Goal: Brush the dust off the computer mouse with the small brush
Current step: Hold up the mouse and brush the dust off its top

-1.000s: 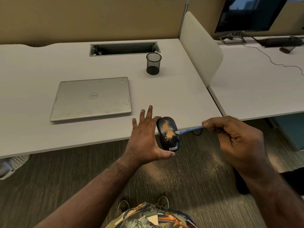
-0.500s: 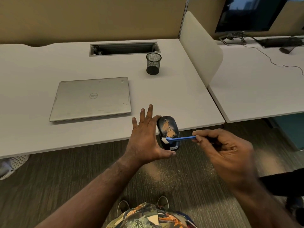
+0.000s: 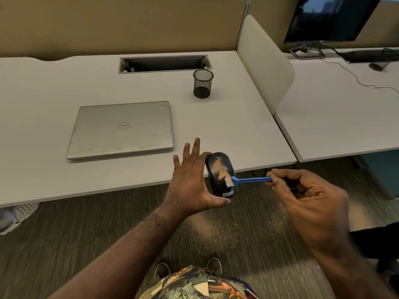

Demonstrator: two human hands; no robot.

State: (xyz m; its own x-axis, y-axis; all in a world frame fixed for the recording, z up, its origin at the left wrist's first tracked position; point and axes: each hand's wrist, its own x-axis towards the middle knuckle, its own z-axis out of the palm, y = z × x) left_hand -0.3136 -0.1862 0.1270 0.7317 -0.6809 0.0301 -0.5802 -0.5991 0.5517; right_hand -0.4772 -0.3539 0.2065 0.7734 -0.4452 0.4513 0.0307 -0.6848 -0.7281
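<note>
Single head view, looking forward-down, close over desk (image 3: 248, 130) edge, floor (image 3: 64, 234) below.

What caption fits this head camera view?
Left hand holds a dusty black mouse while right hand brushes it with a blue brush.

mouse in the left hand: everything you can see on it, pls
The mouse is black, glossy and oval, with a white label reading Lenovo at its near end. An orange-tan streak of dust runs along the middle of its top. It is held off the desk, past the desk's front edge, top facing the camera. The left hand holds it between thumb under the near end and fingers at the far end. The white bristles of the blue brush, pinched by the right hand, rest on its right side.
</note>
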